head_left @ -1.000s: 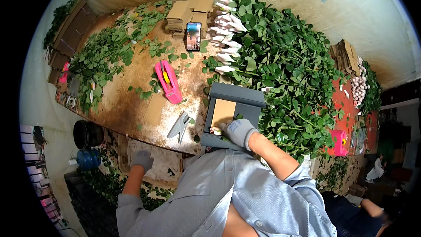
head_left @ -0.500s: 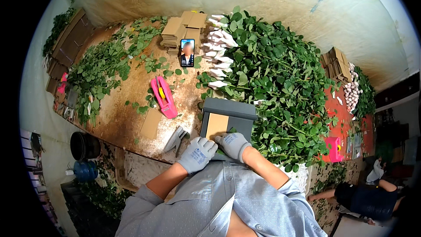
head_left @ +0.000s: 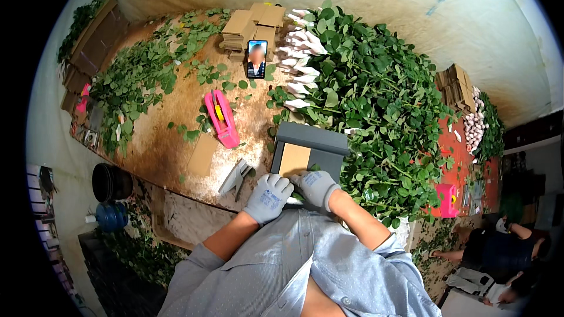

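In grey work gloves, my left hand (head_left: 269, 198) and my right hand (head_left: 316, 188) are side by side, close to my shirt, at the near end of a dark grey tray (head_left: 311, 135). The fingers of both are curled closed. What they hold is mostly hidden; a small whitish bit shows between them. Inside the tray lies a piece of brown cardboard (head_left: 295, 159), right beyond my fingers. A grey stapler (head_left: 236, 177) rests to the left of my left hand. Farther off stands a pink tape dispenser (head_left: 222, 120) with a yellow core.
Leafy flower stems (head_left: 382, 100) with white-sleeved heads (head_left: 302, 44) pile up on the right. Cardboard stacks (head_left: 249, 26) stand behind a phone (head_left: 257, 58). Loose leaves (head_left: 132, 82) cover the table's left. A flat cardboard sheet (head_left: 202, 154) lies near the stapler. Other people (head_left: 505, 252) are at lower right.
My hands stay closed together at the tray's near end, with a whitish bit now between them where green showed before. The whole view has shifted slightly. At lower right, people have moved.
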Demonstrator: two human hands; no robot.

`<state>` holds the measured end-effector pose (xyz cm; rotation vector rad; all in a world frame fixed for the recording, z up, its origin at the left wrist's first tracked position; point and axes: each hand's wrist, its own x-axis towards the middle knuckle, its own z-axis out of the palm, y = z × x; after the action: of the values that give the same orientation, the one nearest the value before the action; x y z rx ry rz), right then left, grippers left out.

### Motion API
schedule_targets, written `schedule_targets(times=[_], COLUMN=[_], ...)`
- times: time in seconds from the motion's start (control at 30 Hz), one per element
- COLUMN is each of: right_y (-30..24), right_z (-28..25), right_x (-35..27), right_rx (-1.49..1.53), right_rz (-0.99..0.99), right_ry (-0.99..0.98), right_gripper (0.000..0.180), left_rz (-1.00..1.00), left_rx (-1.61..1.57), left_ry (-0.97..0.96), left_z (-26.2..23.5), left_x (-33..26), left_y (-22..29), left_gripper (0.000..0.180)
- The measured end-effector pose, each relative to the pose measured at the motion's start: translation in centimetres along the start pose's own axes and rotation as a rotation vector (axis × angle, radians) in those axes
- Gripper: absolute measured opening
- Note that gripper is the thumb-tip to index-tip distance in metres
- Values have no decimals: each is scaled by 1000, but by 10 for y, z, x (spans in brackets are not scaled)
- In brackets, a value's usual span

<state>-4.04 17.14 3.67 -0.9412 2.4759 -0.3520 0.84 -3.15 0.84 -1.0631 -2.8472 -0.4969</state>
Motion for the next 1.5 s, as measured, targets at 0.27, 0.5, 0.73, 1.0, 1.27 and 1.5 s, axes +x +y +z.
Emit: schedule_targets(times=[0.27, 0.5, 0.73, 1.0, 1.27, 1.5], right_y=[-3, -1, 4, 1, 3, 11], right_z=[1, 8, 9, 2, 3, 10], right_x=[-3, -2, 1, 1, 0, 4], right_rx=[-34, -14, 51, 107, 129, 161], right_rz=[10, -28, -53, -27, -25, -34], right_ry=[60, 110, 125, 99, 87, 85], right_gripper=[31, 27, 20, 20, 19, 21], left_rz=[20, 9, -34, -274, -30, 83], left_rx=[-8, -18, -77, -144, -132, -91], left_ry=[8, -18, 65, 330, 25, -32], left_z=[6, 5, -7, -48, -38, -9], left_x=[2, 1, -4, -9, 7, 10], left_y=[-1, -2, 2, -20, 1, -2], left_gripper=[18, 18, 25, 8, 23, 27])
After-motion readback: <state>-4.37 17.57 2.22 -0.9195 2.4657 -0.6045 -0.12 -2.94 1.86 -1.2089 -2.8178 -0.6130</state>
